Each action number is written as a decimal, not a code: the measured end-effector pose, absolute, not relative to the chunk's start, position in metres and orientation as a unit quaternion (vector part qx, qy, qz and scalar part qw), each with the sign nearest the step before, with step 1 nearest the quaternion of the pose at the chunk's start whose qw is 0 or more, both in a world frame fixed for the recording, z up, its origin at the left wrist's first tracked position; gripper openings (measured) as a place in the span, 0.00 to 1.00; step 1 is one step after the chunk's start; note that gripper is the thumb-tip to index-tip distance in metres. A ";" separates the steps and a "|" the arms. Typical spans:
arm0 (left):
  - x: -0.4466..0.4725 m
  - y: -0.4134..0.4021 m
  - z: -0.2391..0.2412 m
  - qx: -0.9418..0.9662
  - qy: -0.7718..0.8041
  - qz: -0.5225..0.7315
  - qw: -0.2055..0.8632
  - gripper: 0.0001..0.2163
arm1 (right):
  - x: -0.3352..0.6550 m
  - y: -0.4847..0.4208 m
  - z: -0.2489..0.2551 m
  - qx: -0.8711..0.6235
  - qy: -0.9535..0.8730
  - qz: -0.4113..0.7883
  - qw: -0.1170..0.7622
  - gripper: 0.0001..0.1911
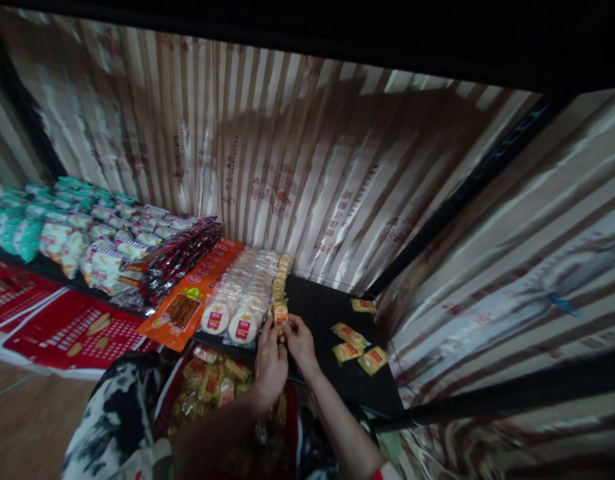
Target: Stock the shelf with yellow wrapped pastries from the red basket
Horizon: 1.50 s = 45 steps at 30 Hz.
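At the front end of a narrow row of yellow snack packets [279, 285] on the black shelf, my two hands meet. My left hand [271, 365] has its fingers closed against the left side of the front yellow snack packet [280, 312]. From the right, my right hand [301, 343] pinches the same packet; its lower part is hidden by my fingers. Just left of the row lie clear-wrapped round white crackers [243, 327] with red labels. Below my hands, an open red bag [163, 399] holds many more yellow packets [210, 381].
Several loose yellow packets [348, 351] lie on the right of the black shelf [314, 300]. Leftward are an orange snack bag [180, 313], dark red packets [180, 257], and white and green bags [30, 233]. Striped sheeting [297, 153] hangs behind, with a dark post [452, 207] at right.
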<state>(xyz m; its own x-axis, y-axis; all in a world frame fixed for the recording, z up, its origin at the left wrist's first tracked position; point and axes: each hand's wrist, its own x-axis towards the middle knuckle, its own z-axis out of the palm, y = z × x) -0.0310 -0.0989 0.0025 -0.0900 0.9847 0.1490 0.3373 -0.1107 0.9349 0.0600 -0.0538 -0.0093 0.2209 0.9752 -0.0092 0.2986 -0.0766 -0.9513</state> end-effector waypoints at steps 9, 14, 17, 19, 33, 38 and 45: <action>-0.035 -0.085 -0.014 0.557 0.587 0.433 0.398 0.19 | 0.049 -0.041 -0.031 -0.667 -0.482 0.329 0.464 0.18; -0.034 -0.077 -0.032 0.551 0.582 0.458 0.383 0.19 | 0.047 -0.038 -0.037 -0.652 -0.480 0.345 0.474 0.18; -0.032 -0.074 -0.043 0.554 0.576 0.472 0.372 0.18 | 0.047 -0.035 -0.040 -0.656 -0.481 0.335 0.476 0.17; -0.032 -0.073 -0.048 0.558 0.569 0.480 0.367 0.19 | 0.046 -0.033 -0.042 -0.663 -0.489 0.321 0.467 0.15; -0.037 -0.088 -0.045 0.565 0.560 0.483 0.366 0.17 | 0.124 -0.060 0.014 -0.738 -0.616 -0.015 0.275 0.17; -0.033 -0.106 -0.030 0.574 0.552 0.470 0.379 0.16 | 0.187 -0.073 0.028 -0.824 -0.557 -0.075 0.079 0.20; -0.037 -0.121 -0.017 0.588 0.553 0.452 0.381 0.17 | 0.206 -0.073 0.034 -0.779 -0.620 -0.020 0.097 0.19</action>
<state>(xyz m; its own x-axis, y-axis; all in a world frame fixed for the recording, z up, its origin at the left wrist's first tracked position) -0.0366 -0.1208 -0.0167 -0.0191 0.9937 0.1104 0.3051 -0.0994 0.9471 0.2064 -0.0729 0.0338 0.2314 0.9610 0.1516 0.9689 -0.2135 -0.1251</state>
